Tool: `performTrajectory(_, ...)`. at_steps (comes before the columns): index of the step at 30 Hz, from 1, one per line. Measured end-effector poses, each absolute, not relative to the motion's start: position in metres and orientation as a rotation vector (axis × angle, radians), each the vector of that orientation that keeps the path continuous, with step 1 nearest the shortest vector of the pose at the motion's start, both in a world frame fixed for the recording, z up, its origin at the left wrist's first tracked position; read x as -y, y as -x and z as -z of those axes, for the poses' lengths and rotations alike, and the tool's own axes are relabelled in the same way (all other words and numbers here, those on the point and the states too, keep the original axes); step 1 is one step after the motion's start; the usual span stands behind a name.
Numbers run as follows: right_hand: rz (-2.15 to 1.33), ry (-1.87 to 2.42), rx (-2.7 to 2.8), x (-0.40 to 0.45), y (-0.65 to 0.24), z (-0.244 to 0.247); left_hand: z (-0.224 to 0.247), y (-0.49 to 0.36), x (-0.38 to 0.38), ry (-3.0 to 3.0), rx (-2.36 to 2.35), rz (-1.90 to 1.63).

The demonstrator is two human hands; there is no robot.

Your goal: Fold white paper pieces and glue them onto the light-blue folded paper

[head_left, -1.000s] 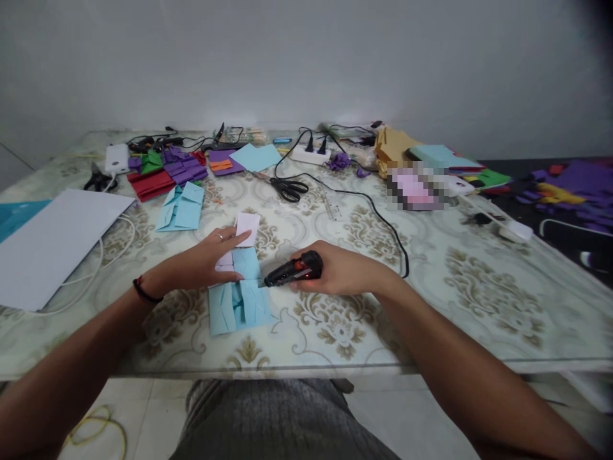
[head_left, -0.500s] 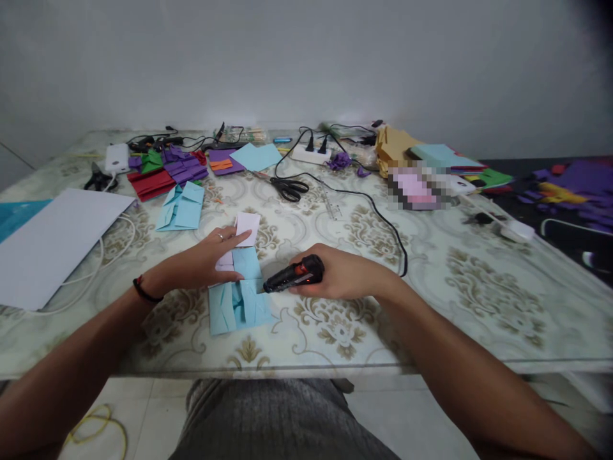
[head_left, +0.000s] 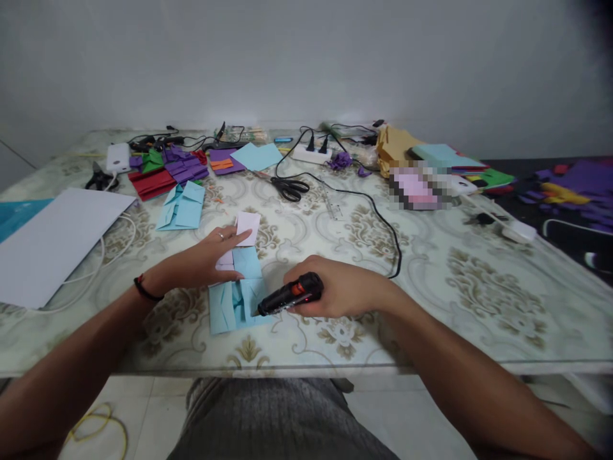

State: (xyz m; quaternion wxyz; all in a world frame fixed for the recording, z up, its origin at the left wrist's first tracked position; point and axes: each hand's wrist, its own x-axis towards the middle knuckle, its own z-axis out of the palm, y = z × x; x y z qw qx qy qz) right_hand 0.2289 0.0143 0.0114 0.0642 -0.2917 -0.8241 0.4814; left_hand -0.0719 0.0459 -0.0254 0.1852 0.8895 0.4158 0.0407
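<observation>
My right hand [head_left: 330, 284] is wrapped round a black glue gun [head_left: 292, 294], its nozzle pointing left at a folded light blue paper piece [head_left: 223, 310] near the table's front. My left hand [head_left: 215, 255] lies with thumb and fingers apart, pressing on a white paper [head_left: 248, 227] and a light blue square [head_left: 246, 262] just above that folded piece. Another folded light blue piece [head_left: 184, 207] rests farther back, left of centre.
Black scissors [head_left: 290, 188] lie behind the hands. A black cord [head_left: 371, 201] curves from the white power strip [head_left: 311, 153] to the right hand's side. White sheets [head_left: 62, 243] cover the left; coloured papers [head_left: 182, 165] sit at the back.
My right hand and the glue gun have moved down and slightly left, so the nozzle is over the lower folded blue paper. The left hand has stayed in place.
</observation>
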Motion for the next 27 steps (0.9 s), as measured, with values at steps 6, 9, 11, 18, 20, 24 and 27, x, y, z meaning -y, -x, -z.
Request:
performTrajectory(6, -1.446, 0.865, 2.508, -0.015, -0.228, -0.009, 0.023, 0.071, -0.046, -2.503, -1.188, -0.08)
performTrajectory(9, -1.427, 0.907, 2.474, -0.018, -0.23, -0.008, 0.022, 0.071, -0.045, -2.5, -1.179, -0.065)
performTrajectory(11, -1.406, 0.925, 2.459, -0.02, -0.231, -0.007, 0.022, 0.071, -0.045, -2.5, -1.177, -0.086)
performTrajectory(18, -1.34, 1.055, 2.441, -0.027, -0.233, -0.005, 0.023, 0.071, -0.045, -2.507, -1.192, -0.072)
performTrajectory(20, -1.34, 1.075, 2.435, -0.028, -0.233, -0.006, 0.022, 0.07, -0.045, -2.511, -1.193, -0.06)
performTrajectory(24, -1.304, 1.123, 2.443, -0.028, -0.232, -0.007, 0.021, 0.07, -0.045, -2.512, -1.197, -0.059)
performTrajectory(27, -1.277, 1.116, 2.439, -0.028, -0.233, -0.009, 0.021, 0.07, -0.045, -2.511, -1.186, -0.053)
